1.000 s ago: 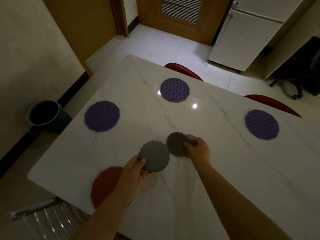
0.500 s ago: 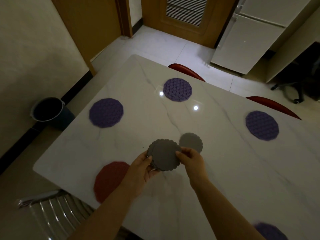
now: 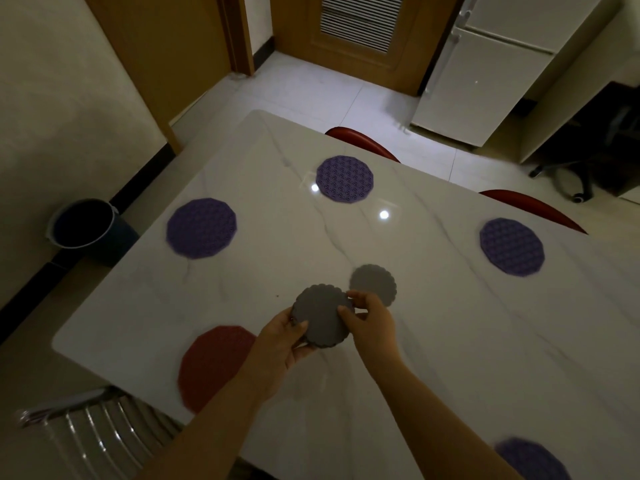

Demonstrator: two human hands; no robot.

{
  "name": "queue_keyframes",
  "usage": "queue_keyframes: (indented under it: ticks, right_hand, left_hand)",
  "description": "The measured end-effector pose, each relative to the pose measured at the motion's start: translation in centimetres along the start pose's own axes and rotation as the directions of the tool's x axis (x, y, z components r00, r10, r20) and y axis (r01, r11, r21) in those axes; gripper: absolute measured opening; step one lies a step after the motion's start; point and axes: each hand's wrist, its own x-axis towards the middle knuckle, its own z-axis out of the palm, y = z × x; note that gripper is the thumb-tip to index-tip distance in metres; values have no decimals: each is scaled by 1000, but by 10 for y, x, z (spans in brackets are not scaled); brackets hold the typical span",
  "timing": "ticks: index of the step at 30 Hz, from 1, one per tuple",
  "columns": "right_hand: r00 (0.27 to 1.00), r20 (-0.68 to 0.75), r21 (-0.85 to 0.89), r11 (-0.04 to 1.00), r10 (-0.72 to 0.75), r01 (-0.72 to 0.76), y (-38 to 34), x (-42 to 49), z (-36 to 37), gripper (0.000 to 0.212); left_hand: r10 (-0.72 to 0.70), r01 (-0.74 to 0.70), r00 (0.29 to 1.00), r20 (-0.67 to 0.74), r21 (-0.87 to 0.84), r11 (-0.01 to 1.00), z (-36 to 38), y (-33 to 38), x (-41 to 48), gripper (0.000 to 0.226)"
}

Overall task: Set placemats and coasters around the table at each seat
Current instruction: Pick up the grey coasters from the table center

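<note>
The grey coasters (image 3: pixel 322 320) are resting as a small stack in the left hand (image 3: pixel 280 344), its grip closed under them, above the marble surface (image 3: pixel 450 341). The right hand (image 3: pixel 372 323) is pinching the top one, probably to peel it off. One coaster (image 3: pixel 374 284) is lying just beyond.

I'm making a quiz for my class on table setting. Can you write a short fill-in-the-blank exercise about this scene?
1. Both hands hold a stack of ____ scalloped coasters.
2. One grey coaster lies on the table just beyond the ____ hand.
3. The placemat nearest the left hand is ____.
4. The number of purple placemats in view is ____.

Missing words: grey; right; red; four
</note>
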Motion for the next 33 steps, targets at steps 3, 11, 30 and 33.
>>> queue_keyframes:
  ticks: [3, 11, 30, 33]
  right_hand:
    - [996, 87, -40, 999, -21, 25, 2, 6, -2, 29]
    - [997, -55, -623, 779, 49, -73, 26, 80, -45, 64]
    - [987, 54, -756, 652, 154, -61, 26, 109, -37, 76]
    - [999, -4, -733, 679, 54, -39, 25, 103, -39, 56]
  left_hand:
    - [7, -7, 1000, -14, -21, 1000, 1, 0, 2, 38]
    - [7, -12, 997, -71, -66, 998, -7, 1, 4, 34]
    - [-17, 10, 994, -109, -62, 998, -6, -4, 3, 37]
    - [-21, 15, 993, -114, -53, 998, -7, -2, 2, 41]
